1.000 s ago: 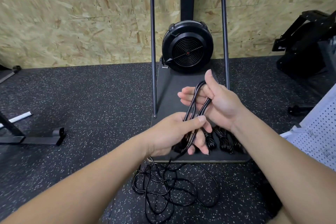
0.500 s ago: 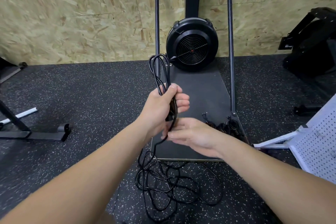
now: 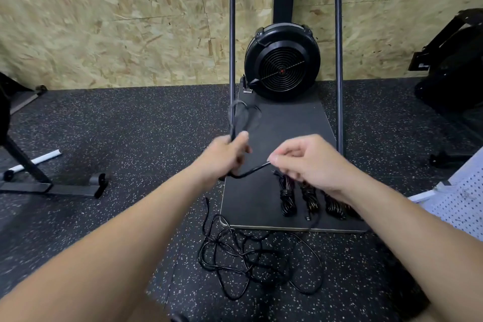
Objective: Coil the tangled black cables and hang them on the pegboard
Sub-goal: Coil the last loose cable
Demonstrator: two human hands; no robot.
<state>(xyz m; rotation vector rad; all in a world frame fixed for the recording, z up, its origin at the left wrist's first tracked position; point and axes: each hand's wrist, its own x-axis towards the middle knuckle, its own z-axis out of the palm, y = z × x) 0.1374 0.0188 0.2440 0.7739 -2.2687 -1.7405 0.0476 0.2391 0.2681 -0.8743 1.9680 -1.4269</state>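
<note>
- along the far wall, an osb board wall (image 3: 104,21) backs a speckled black rubber floor (image 3: 130,138).
- on that floor a dark platform (image 3: 285,125) reaches from the wall toward the person, with a round black fan housing (image 3: 282,61) at its far edge and thin upright rails (image 3: 339,60) on both sides.
- at the floor's right edge leans a white pegboard (image 3: 460,198); at its left edge lies a black metal frame (image 3: 39,183).
- just off the platform's near edge, a tangle of black cable (image 3: 251,259) sprawls on the floor.
- near the platform's near right corner lie three coiled bundles (image 3: 287,198) side by side.
- above the platform's left edge, the left hand (image 3: 222,159) grips a held cable (image 3: 251,171), fingers curled round it, blurred loops rising above the fist.
- the right hand (image 3: 311,162) pinches the same cable's free stretch at its fingertips, apart from the left.
</note>
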